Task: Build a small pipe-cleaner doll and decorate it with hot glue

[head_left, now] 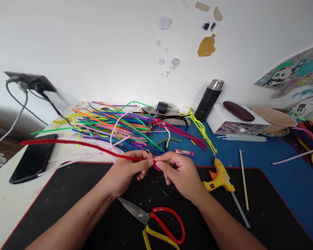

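Observation:
A long red pipe cleaner [88,143] stretches left from between my hands, its far end over the black phone. My left hand [130,169] pinches it between thumb and finger near its right end. Close against it, my right hand [174,170] pinches the same end, fingertips almost touching those of the left. A small magenta piece [157,168] shows just under the fingertips; most of it is hidden. Below the hands lie scissors [146,217] with one red and one yellow handle, blades apart.
Many coloured pipe cleaners [114,125] are heaped behind my hands. A yellow glue gun [220,177] and a wooden stick [243,180] lie right on the black mat [94,215]. Behind stand a black flask [208,100] and white box [237,119]. A phone [35,163] lies left.

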Demonstrator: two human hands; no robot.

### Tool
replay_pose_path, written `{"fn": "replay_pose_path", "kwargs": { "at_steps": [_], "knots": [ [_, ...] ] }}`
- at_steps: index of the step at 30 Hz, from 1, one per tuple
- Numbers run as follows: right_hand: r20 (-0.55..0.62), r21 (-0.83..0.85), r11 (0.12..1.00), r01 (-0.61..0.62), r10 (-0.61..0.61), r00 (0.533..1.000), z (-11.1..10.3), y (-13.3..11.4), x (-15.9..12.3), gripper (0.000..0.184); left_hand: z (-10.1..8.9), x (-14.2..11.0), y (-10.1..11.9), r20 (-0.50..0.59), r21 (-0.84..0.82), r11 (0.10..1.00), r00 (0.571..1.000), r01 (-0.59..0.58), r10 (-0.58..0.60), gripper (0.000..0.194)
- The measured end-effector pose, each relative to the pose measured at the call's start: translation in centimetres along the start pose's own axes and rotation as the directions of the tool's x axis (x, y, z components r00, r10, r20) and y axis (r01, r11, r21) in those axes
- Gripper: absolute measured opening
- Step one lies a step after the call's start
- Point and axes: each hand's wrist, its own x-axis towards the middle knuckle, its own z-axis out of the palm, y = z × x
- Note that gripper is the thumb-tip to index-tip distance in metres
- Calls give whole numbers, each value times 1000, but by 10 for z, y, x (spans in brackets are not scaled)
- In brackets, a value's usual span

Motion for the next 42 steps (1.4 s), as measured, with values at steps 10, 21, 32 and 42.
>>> {"fn": "replay_pose_path", "kwargs": {
  "at_steps": [10, 21, 32, 42],
  "knots": [
    [23, -22, 1000, -20, 21, 1000, -1, -4, 0, 17, -2, -2, 3, 17, 51, 998, 1000, -26, 25, 39],
    [81, -25, 999, -23, 25, 996, -6, -5, 1, 13, -7, 1, 4, 85, 60, 998, 996, 15, -20, 38],
    [195, 20, 986, -165, 158, 968, -8, -9, -1, 23, -14, -4, 16, 168, 163, 985, 982, 60, -87, 33],
    [226, 36, 984, -172, 160, 961, -9, -10, -1, 20, -18, -5, 19, 187, 232, 970, 976, 66, -111, 34]
  ]
}}
